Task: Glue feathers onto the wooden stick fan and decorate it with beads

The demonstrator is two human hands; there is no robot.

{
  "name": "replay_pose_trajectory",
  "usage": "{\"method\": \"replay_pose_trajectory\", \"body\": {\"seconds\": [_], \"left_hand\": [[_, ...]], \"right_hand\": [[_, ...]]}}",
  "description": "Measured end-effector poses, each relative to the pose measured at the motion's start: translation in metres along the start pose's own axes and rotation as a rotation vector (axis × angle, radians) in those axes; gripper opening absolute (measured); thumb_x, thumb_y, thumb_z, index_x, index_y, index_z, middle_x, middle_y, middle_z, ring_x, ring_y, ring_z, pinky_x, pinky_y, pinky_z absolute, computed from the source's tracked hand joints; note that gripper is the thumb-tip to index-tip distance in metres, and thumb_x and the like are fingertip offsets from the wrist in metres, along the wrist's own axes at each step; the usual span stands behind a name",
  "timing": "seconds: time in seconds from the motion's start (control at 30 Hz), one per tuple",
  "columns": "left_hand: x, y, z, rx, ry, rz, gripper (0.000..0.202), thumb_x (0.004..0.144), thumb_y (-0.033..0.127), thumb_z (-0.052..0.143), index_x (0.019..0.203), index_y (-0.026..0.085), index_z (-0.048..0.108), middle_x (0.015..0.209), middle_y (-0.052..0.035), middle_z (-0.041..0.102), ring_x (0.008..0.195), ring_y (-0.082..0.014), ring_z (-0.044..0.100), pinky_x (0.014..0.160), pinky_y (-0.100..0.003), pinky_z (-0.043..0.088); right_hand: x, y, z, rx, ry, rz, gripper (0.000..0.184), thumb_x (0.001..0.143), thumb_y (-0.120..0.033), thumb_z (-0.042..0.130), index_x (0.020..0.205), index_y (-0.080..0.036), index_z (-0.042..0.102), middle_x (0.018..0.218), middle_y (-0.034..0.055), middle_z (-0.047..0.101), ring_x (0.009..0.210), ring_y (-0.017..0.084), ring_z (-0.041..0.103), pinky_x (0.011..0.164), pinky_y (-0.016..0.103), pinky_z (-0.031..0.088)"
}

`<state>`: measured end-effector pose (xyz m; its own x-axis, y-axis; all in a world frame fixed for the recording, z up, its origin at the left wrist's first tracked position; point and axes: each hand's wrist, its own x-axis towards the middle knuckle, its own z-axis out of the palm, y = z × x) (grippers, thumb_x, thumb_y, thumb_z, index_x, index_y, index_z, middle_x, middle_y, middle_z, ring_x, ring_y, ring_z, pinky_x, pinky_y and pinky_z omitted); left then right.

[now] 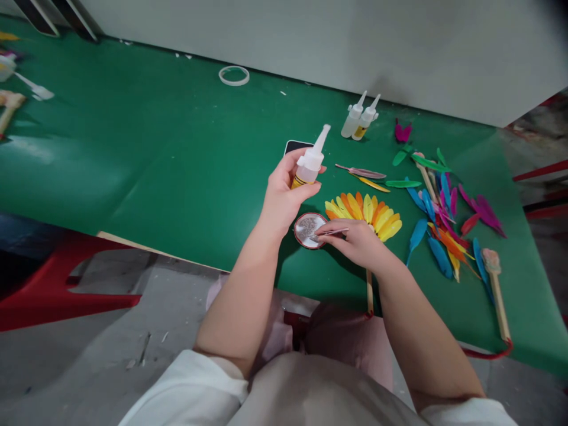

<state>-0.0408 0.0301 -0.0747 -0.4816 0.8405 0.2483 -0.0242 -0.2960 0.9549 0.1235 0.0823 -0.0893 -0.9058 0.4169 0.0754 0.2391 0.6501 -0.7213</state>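
Note:
My left hand [284,192] is closed around a glue bottle [309,165] with a white cap and a long nozzle pointing up. My right hand [361,242] pinches thin metal tweezers [333,231], their tips over a small round red-rimmed dish [306,244] holding grainy silvery bits. Partly behind the right hand lies a fan of yellow and orange feathers [367,207]. Its wooden handle [370,290] reaches the near table edge. A dark phone-like object [298,145] is partly hidden behind the left hand.
On the green table [177,160], two more glue bottles [364,123] stand near the back wall. Loose coloured feathers [439,248] and a wooden handle [499,296] lie right. A roll of tape [234,76] is at the back. A red stool [53,296] stands left.

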Motion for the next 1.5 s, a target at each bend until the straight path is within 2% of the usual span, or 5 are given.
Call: {"method": "replay_pose_trajectory", "body": {"seconds": [0.2,0.53,0.67,1.0,1.5], "left_hand": [[0.000,0.000,0.000,-0.017,0.006,-0.004,0.044,0.065,0.012,0.059,0.106,0.023,0.049,0.097,-0.0022,0.063,0.097,-0.0193,0.058,0.081,-0.034,0.047],[-0.001,0.003,0.001,0.022,-0.007,-0.018,0.044,0.065,0.011,0.059,0.107,0.023,0.052,0.090,-0.0011,0.060,0.085,-0.0148,0.058,0.072,-0.027,0.047],[-0.004,0.010,0.001,0.119,-0.147,-0.152,0.025,0.066,0.016,0.064,0.089,0.017,0.055,0.075,0.0012,0.057,0.067,-0.0105,0.055,0.061,-0.023,0.045],[-0.010,0.019,-0.014,0.142,-0.470,-0.322,0.023,0.066,0.020,0.067,0.083,0.015,0.053,0.084,-0.0042,0.062,0.078,-0.0148,0.060,0.070,-0.027,0.047],[-0.009,0.015,-0.014,0.232,-0.416,-0.297,0.027,0.065,0.022,0.067,0.085,0.017,0.049,0.074,0.0004,0.058,0.066,-0.0115,0.056,0.060,-0.023,0.045]], "right_hand": [[0.000,-0.001,-0.001,0.055,0.021,0.008,0.014,0.081,-0.026,0.058,0.089,-0.022,0.069,0.088,0.0007,0.071,0.080,0.015,0.065,0.074,0.026,0.049],[-0.002,-0.003,-0.009,0.292,0.104,0.196,0.017,0.075,-0.033,0.063,0.084,-0.020,0.070,0.082,0.0035,0.071,0.070,0.016,0.065,0.061,0.027,0.051],[-0.002,-0.002,-0.014,0.487,0.206,0.254,0.016,0.070,-0.032,0.068,0.081,-0.020,0.070,0.081,0.0030,0.071,0.064,0.014,0.064,0.059,0.026,0.052],[-0.003,0.006,-0.019,0.677,0.394,0.256,0.017,0.068,-0.034,0.070,0.079,-0.021,0.069,0.067,0.0016,0.067,0.055,0.014,0.062,0.053,0.030,0.055],[-0.002,0.009,-0.019,0.633,0.394,0.228,0.018,0.071,-0.035,0.068,0.079,-0.019,0.068,0.074,0.0036,0.070,0.055,0.013,0.063,0.053,0.029,0.056]]}}
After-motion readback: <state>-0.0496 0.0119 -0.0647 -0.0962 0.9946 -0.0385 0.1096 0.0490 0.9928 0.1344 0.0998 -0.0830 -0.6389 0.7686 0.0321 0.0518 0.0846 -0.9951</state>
